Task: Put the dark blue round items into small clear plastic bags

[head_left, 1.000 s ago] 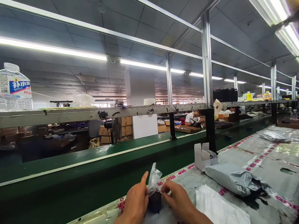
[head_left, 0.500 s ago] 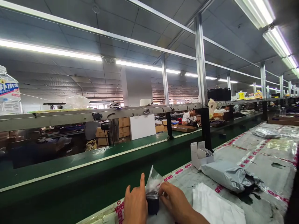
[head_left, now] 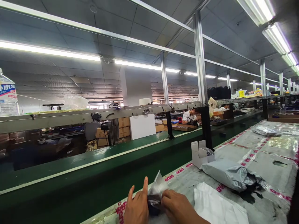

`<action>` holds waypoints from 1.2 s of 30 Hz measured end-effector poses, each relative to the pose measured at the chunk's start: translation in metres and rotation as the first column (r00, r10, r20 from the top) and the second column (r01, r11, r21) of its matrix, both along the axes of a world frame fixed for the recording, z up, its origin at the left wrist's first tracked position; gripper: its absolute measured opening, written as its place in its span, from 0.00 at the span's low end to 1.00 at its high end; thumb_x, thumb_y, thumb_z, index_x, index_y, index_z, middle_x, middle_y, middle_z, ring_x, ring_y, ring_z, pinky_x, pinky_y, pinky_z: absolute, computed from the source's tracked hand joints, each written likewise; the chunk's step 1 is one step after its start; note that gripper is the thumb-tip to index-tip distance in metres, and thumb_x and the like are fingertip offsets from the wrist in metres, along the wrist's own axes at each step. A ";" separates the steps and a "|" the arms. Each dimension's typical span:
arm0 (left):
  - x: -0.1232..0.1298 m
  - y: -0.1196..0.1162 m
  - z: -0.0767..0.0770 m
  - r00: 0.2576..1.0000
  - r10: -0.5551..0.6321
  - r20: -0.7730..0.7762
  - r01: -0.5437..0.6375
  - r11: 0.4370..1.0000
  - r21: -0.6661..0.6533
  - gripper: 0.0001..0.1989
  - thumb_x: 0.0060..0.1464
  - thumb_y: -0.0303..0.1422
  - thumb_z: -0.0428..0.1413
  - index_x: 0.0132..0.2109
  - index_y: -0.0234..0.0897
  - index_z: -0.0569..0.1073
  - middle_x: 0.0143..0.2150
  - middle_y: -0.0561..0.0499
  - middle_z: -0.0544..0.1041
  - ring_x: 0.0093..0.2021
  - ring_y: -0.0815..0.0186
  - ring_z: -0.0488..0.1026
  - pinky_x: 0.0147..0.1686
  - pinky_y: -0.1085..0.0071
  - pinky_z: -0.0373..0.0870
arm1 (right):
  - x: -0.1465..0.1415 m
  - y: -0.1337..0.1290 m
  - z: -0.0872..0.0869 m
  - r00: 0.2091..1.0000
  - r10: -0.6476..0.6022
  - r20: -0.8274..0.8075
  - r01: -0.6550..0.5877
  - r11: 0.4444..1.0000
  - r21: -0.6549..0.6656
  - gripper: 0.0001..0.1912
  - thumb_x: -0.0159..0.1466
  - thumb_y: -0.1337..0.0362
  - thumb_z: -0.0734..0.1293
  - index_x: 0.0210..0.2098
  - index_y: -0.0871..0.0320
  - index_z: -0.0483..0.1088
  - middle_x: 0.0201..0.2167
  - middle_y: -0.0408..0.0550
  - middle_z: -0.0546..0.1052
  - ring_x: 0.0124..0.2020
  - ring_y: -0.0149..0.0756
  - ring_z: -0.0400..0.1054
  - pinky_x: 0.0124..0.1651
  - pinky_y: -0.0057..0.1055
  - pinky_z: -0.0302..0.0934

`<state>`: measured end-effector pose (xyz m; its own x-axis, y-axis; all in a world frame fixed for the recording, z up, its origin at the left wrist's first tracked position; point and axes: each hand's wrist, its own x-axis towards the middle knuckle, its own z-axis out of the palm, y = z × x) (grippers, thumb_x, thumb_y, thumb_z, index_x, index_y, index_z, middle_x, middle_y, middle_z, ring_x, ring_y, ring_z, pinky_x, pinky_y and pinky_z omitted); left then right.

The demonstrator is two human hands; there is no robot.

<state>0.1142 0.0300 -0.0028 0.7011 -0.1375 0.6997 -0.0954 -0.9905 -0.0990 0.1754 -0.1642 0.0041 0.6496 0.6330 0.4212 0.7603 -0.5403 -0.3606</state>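
A dark object in a clear plastic bag (head_left: 157,193) is between my two hands at the table's near edge. My left hand (head_left: 138,203) lies against the bag's left side, its index finger and another finger raised and the others bent. On the right side, my right hand (head_left: 175,203) has its fingers closed on the bag's edge. The bag's open-looking tip sticks up above the hands. White sheets or bags (head_left: 219,203) lie just right of my right hand.
A small white box (head_left: 201,157) and a grey plastic pouch (head_left: 230,174) stand on the taped table (head_left: 259,163). Beyond the table runs a green conveyor (head_left: 93,174), with a shelf (head_left: 105,114) and posts above. A person (head_left: 187,116) sits far back.
My right hand has moved slightly right and down, its fingers closer together on the bag. The plastic now folds lower over the dark object. The view has shifted a little.
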 end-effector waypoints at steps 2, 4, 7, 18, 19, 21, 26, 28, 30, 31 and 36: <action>0.002 0.001 -0.004 0.999 0.005 0.051 -0.007 0.999 0.034 0.47 0.54 0.11 0.38 0.74 0.40 0.27 0.33 0.57 0.78 0.37 0.63 0.79 0.62 0.49 0.66 | 0.001 0.000 0.003 1.000 -0.017 -0.009 0.017 1.000 0.013 0.14 0.57 0.78 0.66 0.34 0.52 0.77 0.40 0.44 0.80 0.43 0.41 0.74 0.44 0.30 0.60; 0.004 -0.001 -0.005 0.999 0.036 0.040 -0.038 0.999 0.035 0.49 0.51 0.10 0.38 0.74 0.39 0.25 0.32 0.57 0.78 0.37 0.63 0.79 0.61 0.49 0.67 | 0.002 0.001 0.007 0.998 -0.057 -0.029 0.059 0.997 0.055 0.15 0.58 0.78 0.66 0.35 0.51 0.77 0.40 0.42 0.80 0.43 0.39 0.74 0.44 0.28 0.61; 0.003 -0.005 -0.004 0.998 0.068 -0.011 -0.068 0.997 -0.020 0.52 0.48 0.11 0.40 0.73 0.39 0.22 0.35 0.55 0.80 0.40 0.61 0.80 0.60 0.47 0.68 | 0.002 0.003 0.015 0.988 -0.128 -0.083 0.137 0.984 0.117 0.14 0.60 0.77 0.66 0.36 0.52 0.77 0.38 0.40 0.80 0.39 0.35 0.75 0.42 0.26 0.61; 0.002 -0.006 -0.002 0.994 0.071 -0.088 -0.076 0.996 -0.053 0.53 0.48 0.11 0.40 0.73 0.41 0.22 0.41 0.53 0.82 0.46 0.60 0.80 0.63 0.46 0.65 | 0.003 0.009 0.032 0.981 -0.177 -0.075 0.187 0.968 0.167 0.12 0.67 0.73 0.64 0.38 0.54 0.77 0.39 0.44 0.81 0.41 0.39 0.76 0.43 0.30 0.61; 0.002 -0.006 -0.001 0.992 0.067 -0.110 -0.076 0.994 -0.077 0.51 0.49 0.11 0.41 0.74 0.40 0.27 0.41 0.52 0.82 0.46 0.60 0.79 0.64 0.46 0.63 | 0.005 0.011 0.033 0.982 -0.175 -0.072 0.185 0.969 0.165 0.11 0.67 0.73 0.64 0.38 0.54 0.77 0.39 0.44 0.82 0.41 0.39 0.76 0.43 0.29 0.61; 0.000 -0.007 0.003 0.987 0.064 -0.150 -0.084 0.988 -0.131 0.47 0.50 0.12 0.42 0.75 0.38 0.40 0.42 0.50 0.81 0.48 0.61 0.78 0.66 0.47 0.59 | 0.010 0.015 0.035 0.981 -0.179 -0.073 0.189 0.968 0.164 0.11 0.66 0.73 0.65 0.39 0.53 0.78 0.39 0.44 0.82 0.42 0.40 0.76 0.44 0.29 0.62; -0.005 -0.012 0.018 0.978 0.085 -0.189 -0.121 0.974 -0.191 0.40 0.53 0.15 0.45 0.73 0.35 0.53 0.42 0.49 0.82 0.48 0.61 0.78 0.67 0.50 0.56 | 0.022 0.024 0.034 0.978 -0.189 -0.085 0.201 0.965 0.170 0.13 0.66 0.73 0.64 0.38 0.54 0.79 0.39 0.44 0.83 0.41 0.38 0.77 0.43 0.28 0.62; -0.006 -0.014 0.024 0.967 0.107 -0.231 -0.155 0.968 -0.198 0.41 0.52 0.15 0.46 0.73 0.34 0.51 0.41 0.49 0.82 0.46 0.60 0.79 0.66 0.50 0.57 | 0.023 0.025 0.031 0.980 -0.179 -0.086 0.190 0.969 0.155 0.12 0.65 0.74 0.65 0.37 0.54 0.79 0.37 0.44 0.83 0.41 0.39 0.77 0.42 0.28 0.63; -0.007 -0.014 0.025 0.952 0.120 -0.280 -0.183 0.960 -0.210 0.43 0.50 0.15 0.46 0.74 0.33 0.50 0.41 0.48 0.83 0.46 0.60 0.80 0.66 0.50 0.58 | 0.021 0.022 0.028 0.980 -0.181 -0.082 0.191 0.972 0.140 0.12 0.65 0.74 0.65 0.36 0.54 0.79 0.36 0.44 0.83 0.40 0.41 0.77 0.41 0.29 0.63; -0.007 -0.014 0.024 0.949 0.122 -0.292 -0.189 0.959 -0.213 0.43 0.50 0.15 0.46 0.74 0.34 0.50 0.41 0.48 0.83 0.46 0.60 0.80 0.66 0.49 0.58 | 0.019 0.019 0.026 0.980 -0.186 -0.077 0.195 0.971 0.135 0.12 0.65 0.73 0.65 0.37 0.54 0.79 0.36 0.44 0.83 0.40 0.40 0.77 0.41 0.30 0.63; -0.003 -0.006 0.004 0.977 0.063 -0.202 -0.085 0.992 -0.099 0.44 0.50 0.16 0.46 0.73 0.39 0.52 0.39 0.51 0.83 0.44 0.59 0.80 0.65 0.48 0.63 | 0.003 0.000 0.015 0.986 -0.168 0.005 0.167 0.983 0.072 0.12 0.68 0.74 0.63 0.39 0.52 0.76 0.38 0.40 0.81 0.40 0.36 0.77 0.42 0.28 0.64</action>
<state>0.1110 0.0242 0.0010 0.8324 -0.0126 0.5540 -0.0287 -0.9994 0.0204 0.1788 -0.1640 0.0186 0.7391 0.4835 0.4690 0.6652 -0.6338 -0.3948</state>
